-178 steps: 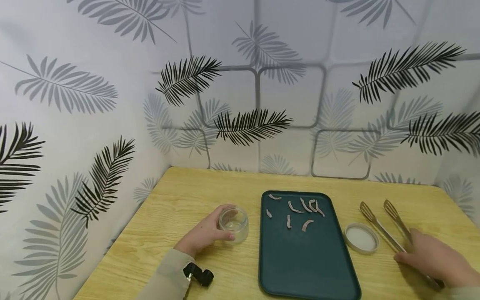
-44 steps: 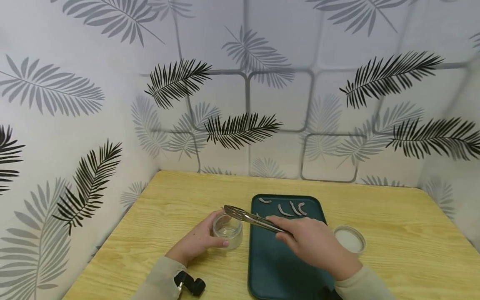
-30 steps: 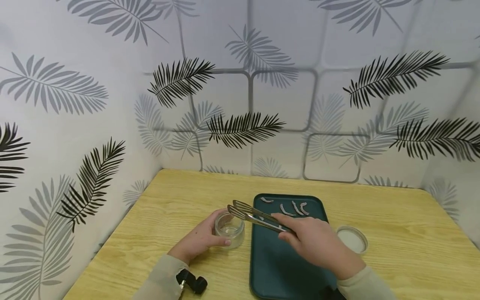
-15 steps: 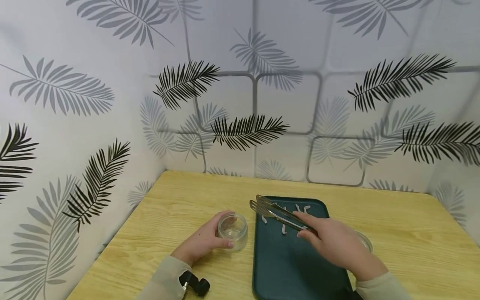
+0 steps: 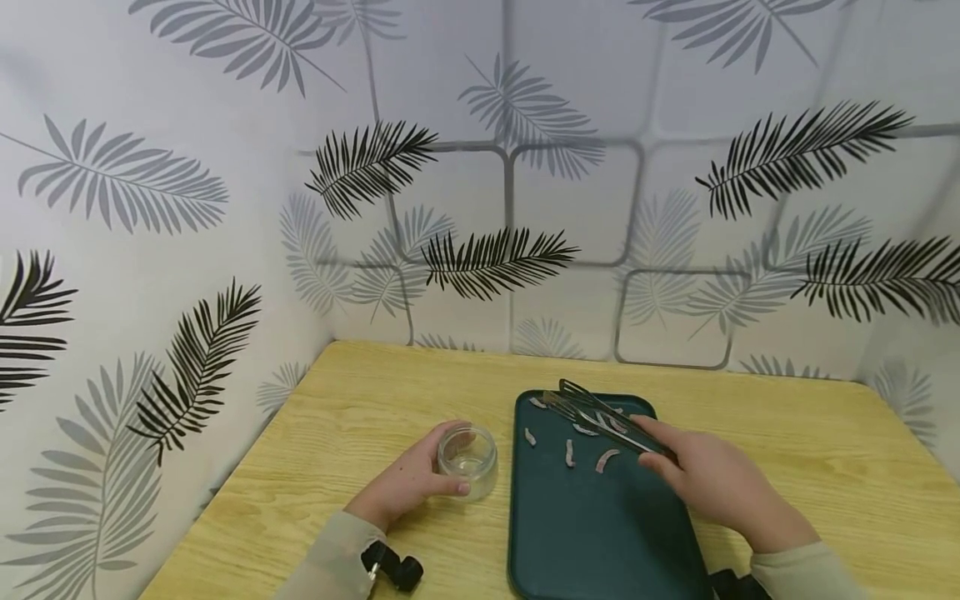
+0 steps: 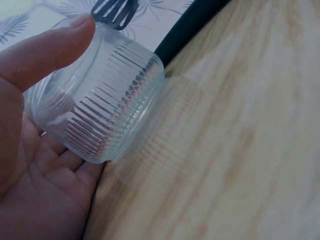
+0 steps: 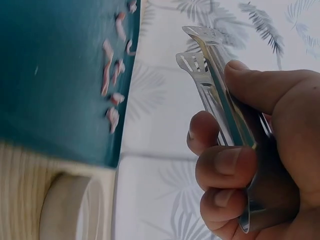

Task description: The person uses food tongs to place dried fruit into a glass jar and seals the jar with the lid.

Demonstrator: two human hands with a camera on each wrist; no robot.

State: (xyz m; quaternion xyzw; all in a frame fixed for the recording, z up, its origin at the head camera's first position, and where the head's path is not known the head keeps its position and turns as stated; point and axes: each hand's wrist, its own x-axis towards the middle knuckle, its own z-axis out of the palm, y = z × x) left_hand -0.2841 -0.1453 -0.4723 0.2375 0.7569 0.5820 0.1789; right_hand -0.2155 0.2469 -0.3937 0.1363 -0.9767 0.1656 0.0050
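My left hand curls round a clear glass jar on the table, thumb at its near side. Ribbed glass shows in the left wrist view, where the jar sits between thumb and fingers. My right hand grips metal tongs with slotted tips, held over the far part of the dark green tray. In the right wrist view the tips of the tongs stand apart with nothing between them. Several small pinkish strips lie on the tray, some partly hidden behind the tongs.
A round lid with a pale rim lies beside the tray in the right wrist view; my right hand hides it in the head view. The wooden table meets a leaf-patterned wall covering at the back.
The tongs, at the right of the table at first, later reached over the jar, where their tips spread. Since then my right hand has carried them rightward over the tray. The left hand keeps holding the jar.
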